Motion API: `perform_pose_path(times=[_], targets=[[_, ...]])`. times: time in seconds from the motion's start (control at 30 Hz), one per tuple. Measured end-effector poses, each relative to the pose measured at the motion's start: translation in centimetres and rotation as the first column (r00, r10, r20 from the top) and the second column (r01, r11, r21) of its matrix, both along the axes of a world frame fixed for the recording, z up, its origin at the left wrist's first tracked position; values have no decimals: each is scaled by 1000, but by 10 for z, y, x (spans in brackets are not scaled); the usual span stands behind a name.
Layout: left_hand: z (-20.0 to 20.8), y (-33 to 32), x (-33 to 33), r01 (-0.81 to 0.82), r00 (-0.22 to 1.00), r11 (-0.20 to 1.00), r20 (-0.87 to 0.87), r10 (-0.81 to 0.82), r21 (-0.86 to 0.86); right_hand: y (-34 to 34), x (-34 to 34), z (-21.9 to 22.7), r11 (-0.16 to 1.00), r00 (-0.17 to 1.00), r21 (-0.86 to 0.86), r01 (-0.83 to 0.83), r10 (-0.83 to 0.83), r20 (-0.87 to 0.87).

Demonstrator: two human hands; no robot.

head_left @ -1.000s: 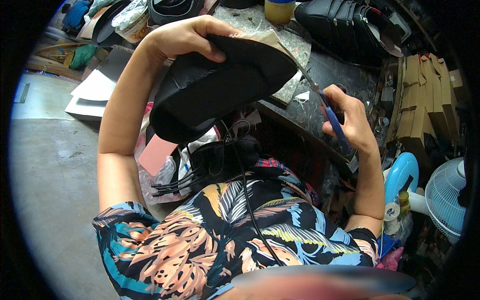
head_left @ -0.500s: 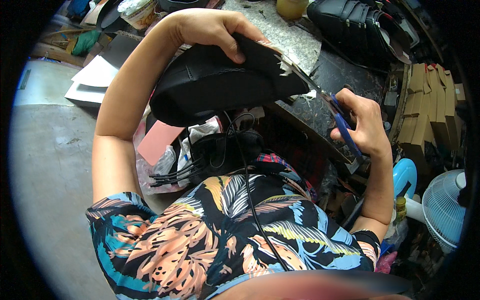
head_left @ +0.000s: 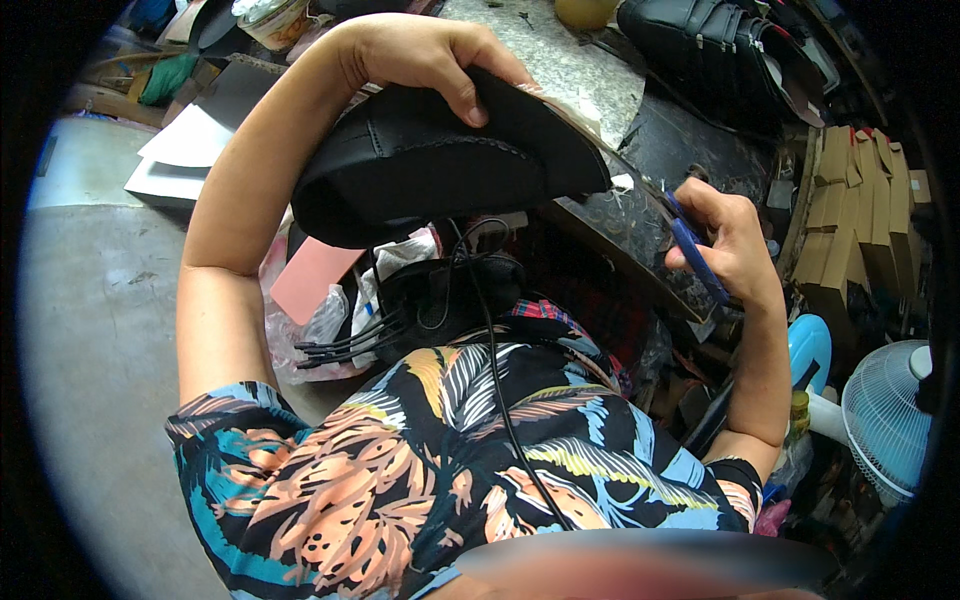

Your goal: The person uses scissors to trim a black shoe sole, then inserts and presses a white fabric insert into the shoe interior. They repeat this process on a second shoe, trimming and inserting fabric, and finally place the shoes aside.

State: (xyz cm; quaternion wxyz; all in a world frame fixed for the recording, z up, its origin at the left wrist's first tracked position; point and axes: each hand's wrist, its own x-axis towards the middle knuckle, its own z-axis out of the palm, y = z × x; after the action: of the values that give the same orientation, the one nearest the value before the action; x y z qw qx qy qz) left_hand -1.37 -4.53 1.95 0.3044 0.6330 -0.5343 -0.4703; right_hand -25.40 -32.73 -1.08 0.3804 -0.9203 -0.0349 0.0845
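Grey floor (head_left: 100,330) is taking up the left side of my remote feed; dark workbench (head_left: 690,150) is running across the upper right. Patterned shirt (head_left: 470,450) is filling the lower middle. Black curved piece (head_left: 440,150), looking like leather, is being held up above the lap, just this side of the bench, a seam running across it and a pale strip showing along its far rim. Speckled grey slab (head_left: 600,85) is lying on the bench behind it. Cardboard boxes (head_left: 845,200) are standing in a row at far right. Black strapped item (head_left: 700,50) is sitting on the bench right of the slab; I'm not making out its kind. Fan (head_left: 885,420) is standing below the boxes in my view. Left hand (head_left: 420,50) is pinching the piece's far rim, thumb on the near face, fingers going behind and partly hidden from me. Right hand (head_left: 735,240) is grasping blue-handled scissors (head_left: 693,250) by the grips. Blades are pointing up-left, lying along the rim near the piece's right end; I'm not able to tell how far they're parted. Pink rectangular sheet (head_left: 312,282) is lying below the piece. White scrap (head_left: 622,183) is showing just beside the blades.
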Motion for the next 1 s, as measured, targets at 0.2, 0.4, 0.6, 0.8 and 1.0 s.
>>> perform_pose_path(times=[0.2,0.4,0.6,0.8,1.0], targets=[[-8,1,2,-43,996,996,-78,49,77,2,-1,-1,997,999,71,-17,19,-29],[-15,-1,6,20,986,991,-165,2,130,4,3,2,983,996,176,-57,69,-63],[-15,-1,1,11,989,994,-149,5,107,7,5,10,976,977,-157,-151,172,128],[-10,-8,-5,17,989,983,-149,11,184,9,5,4,983,984,-145,-112,130,124],[-14,-10,-1,-256,908,956,-375,185,-147,-21,6,-29,805,960,529,269,-267,-81]])
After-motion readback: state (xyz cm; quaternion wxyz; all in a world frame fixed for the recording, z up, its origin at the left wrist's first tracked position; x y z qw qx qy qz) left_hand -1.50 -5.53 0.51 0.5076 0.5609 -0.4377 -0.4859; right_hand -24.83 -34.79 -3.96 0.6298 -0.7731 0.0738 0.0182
